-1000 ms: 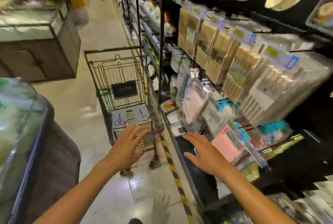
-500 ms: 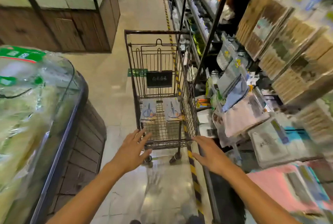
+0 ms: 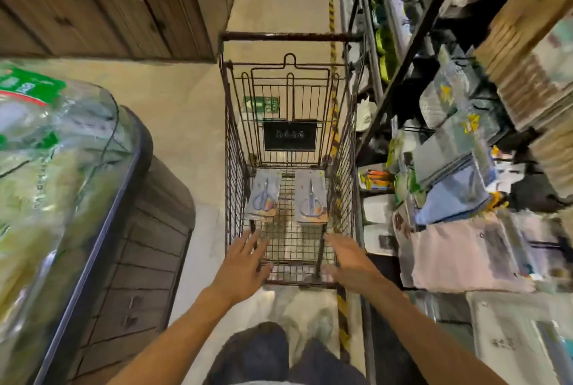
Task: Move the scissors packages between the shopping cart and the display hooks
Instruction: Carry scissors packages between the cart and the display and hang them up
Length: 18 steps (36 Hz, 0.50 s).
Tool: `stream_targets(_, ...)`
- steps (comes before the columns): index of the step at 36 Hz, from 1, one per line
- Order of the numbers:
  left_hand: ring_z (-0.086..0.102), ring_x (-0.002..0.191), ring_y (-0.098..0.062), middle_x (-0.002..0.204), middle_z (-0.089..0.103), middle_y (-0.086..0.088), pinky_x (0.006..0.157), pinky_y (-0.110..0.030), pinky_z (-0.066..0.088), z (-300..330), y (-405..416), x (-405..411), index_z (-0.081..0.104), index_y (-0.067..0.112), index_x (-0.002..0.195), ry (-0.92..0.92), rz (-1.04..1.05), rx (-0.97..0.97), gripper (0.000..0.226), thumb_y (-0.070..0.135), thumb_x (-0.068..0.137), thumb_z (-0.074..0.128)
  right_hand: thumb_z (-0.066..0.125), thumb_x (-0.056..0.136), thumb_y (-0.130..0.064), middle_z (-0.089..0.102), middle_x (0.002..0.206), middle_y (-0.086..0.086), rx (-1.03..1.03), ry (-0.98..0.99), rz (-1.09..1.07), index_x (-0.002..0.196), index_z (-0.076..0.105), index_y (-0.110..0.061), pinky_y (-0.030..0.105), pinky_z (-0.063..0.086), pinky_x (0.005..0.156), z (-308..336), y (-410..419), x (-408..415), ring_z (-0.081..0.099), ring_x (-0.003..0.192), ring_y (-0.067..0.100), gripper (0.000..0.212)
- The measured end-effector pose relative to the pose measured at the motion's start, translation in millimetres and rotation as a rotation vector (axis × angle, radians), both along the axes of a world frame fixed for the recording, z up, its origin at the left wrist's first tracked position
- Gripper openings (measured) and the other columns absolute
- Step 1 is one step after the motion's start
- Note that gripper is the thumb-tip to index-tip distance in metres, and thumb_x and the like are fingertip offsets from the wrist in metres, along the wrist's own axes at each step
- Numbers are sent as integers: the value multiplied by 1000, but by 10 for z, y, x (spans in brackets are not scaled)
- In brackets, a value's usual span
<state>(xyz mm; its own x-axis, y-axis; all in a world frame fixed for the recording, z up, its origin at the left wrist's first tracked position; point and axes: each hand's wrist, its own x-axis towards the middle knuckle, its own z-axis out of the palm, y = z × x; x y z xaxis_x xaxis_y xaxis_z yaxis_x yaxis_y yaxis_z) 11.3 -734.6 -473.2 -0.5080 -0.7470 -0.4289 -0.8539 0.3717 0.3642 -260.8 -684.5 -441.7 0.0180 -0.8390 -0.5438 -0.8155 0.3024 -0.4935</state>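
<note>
Both hands reach over the near rim of the wire shopping cart (image 3: pixel 288 37), left hand (image 3: pixel 245 263) and right hand (image 3: pixel 348 260) with fingers spread (holding nothing); beyond the fingertips lie two scissors packages (image 3: pixel 263 195), side by side, apart

Goods on the display shelving (image 3: pixel 465 143) at the right are smeared by motion blur — packages, labels and any hooks cannot be told apart, and the frame's right edge cuts the shelving off. The black sign (image 3: pixel 290 135) on the far wall of the shopping cart (image 3: pixel 232 143) carries pale marks too small to read. Print on both scissors packages (image 3: pixel 263 195) (image 3: pixel 310 197) is illegible. The left hand (image 3: pixel 245 263) and right hand (image 3: pixel 348 262) cover the cart's near rim — contact with it cannot be judged. The chest freezer (image 3: pixel 102 229) at the left runs out of frame; its contents are blurred behind the lid.
</note>
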Motion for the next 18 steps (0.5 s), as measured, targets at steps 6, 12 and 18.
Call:
stream_targets(6, -3, 157, -32, 170, 6, -10, 124, -41, -5, -360, -411, -252, 15, 21, 163, -50, 49, 65, 120, 88, 70, -20, 67, 96, -28, 27, 163, 8, 68, -43, -41, 157, 29, -17, 38, 25, 122, -288, -469, -105, 26, 150, 26, 72)
stream_targets(12, -9, 157, -32, 171, 2, -10, 124, -44, -9, -856, -893, -499, 12, 22, 162, -89, 71, 114, 92, 68, 83, 0, 65, 97, -31, 29, 162, 4, 101, -35, -99, 158, 26, -18, 31, 19, 121, -715, -892, -168, 23, 151, 22, 74)
stream_targets(18, -13, 156, -30, 171, -3, -7, 127, -47, -6, -1341, -1354, -539, 5, 26, 163, -81, 124, 192, 71, 55, 102, 26, 66, 96, -29, 28, 163, 1, 126, -29, -215, 158, 25, -21, 31, 19, 119, -1236, -1323, -75, 23, 151, 22, 75)
